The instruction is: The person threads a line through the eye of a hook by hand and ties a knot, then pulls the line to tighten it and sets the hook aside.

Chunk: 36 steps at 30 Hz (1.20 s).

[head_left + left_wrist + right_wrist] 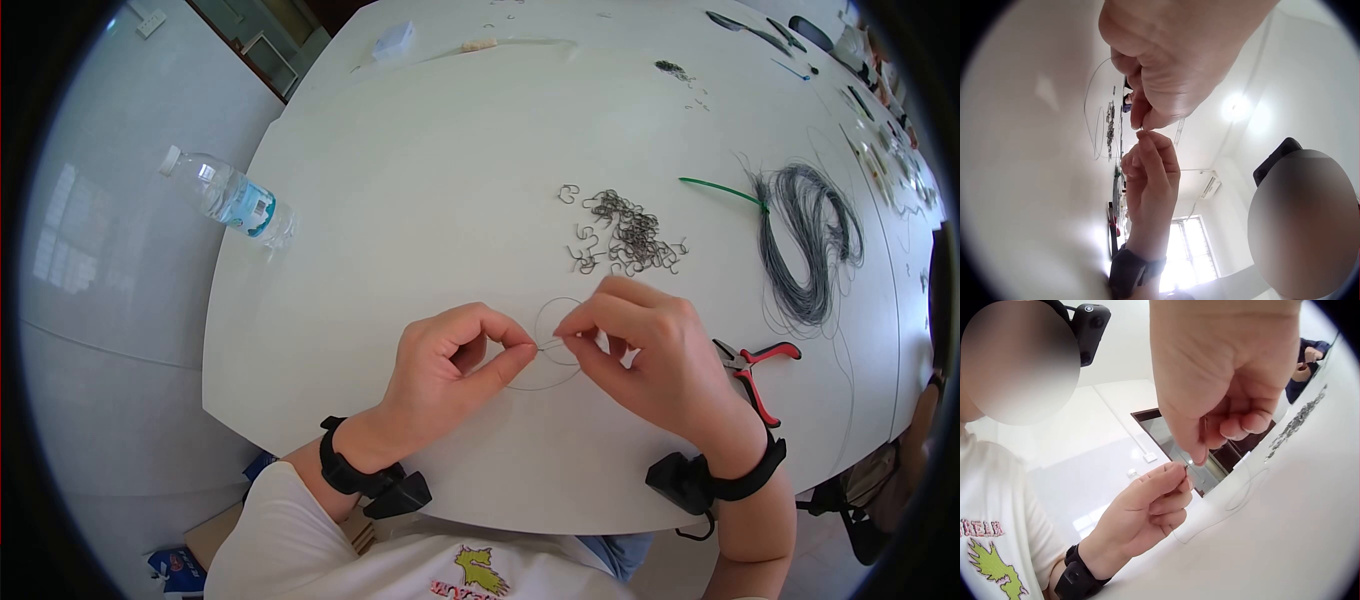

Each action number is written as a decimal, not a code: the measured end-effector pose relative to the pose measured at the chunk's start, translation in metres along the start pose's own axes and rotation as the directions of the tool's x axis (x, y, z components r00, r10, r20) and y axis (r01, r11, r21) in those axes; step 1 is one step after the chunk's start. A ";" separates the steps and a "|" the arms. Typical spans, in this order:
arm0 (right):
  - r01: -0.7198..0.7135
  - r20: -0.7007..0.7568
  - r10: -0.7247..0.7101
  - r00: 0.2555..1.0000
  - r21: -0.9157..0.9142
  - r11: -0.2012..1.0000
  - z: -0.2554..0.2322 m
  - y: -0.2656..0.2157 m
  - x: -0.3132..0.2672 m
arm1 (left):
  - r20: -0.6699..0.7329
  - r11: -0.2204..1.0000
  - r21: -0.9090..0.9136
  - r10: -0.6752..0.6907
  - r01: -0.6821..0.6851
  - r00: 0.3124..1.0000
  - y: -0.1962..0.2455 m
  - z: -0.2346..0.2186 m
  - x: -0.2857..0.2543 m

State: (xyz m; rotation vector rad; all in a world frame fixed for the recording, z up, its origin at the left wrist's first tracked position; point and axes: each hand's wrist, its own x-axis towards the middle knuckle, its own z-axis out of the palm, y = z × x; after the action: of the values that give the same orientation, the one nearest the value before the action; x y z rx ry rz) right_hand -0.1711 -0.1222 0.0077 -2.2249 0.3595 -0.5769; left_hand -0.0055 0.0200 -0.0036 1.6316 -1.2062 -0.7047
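Note:
My left hand (445, 365) and right hand (655, 355) meet fingertip to fingertip over the front of the table, in the head view. Both pinch a thin grey line (537, 389) between thumb and index finger. Loose loops of it hang below and behind the fingers. In the right wrist view a tiny dark piece (1186, 467) pokes out at the left fingertips; I cannot tell whether it is a hook. Beyond the hands lies a pile of small dark metal hooks (635, 235). Pliers (742, 365) with red and black handles lie by the right wrist.
A bundle of grey line (800, 250) with a green tie (720, 187) lies to the right. On the left edge a water bottle (235, 200) lies on its side. Farther back are a small clear box (393, 40) and a smaller dark pile (672, 69).

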 end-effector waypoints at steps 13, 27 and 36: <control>0.103 -0.048 -0.106 0.993 -0.044 0.994 0.014 -0.001 -0.004 | 0.009 0.996 -0.044 -0.073 0.073 0.997 -0.003 0.000 0.000; 0.242 -0.057 -0.257 0.965 -0.193 0.951 0.007 -0.002 -0.001 | -0.087 0.949 -0.309 -0.098 0.066 0.991 -0.010 0.010 0.004; 0.324 -0.030 -0.346 0.938 -0.284 0.902 0.012 0.002 -0.002 | 0.014 0.996 -0.019 0.083 -0.082 0.996 -0.007 0.001 0.003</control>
State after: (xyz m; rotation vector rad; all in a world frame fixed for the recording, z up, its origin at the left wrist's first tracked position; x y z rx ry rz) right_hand -0.1670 -0.1148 -0.0017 -2.5615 0.0962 -0.8442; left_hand -0.0022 0.0175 -0.0102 1.5547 -1.2671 -0.6752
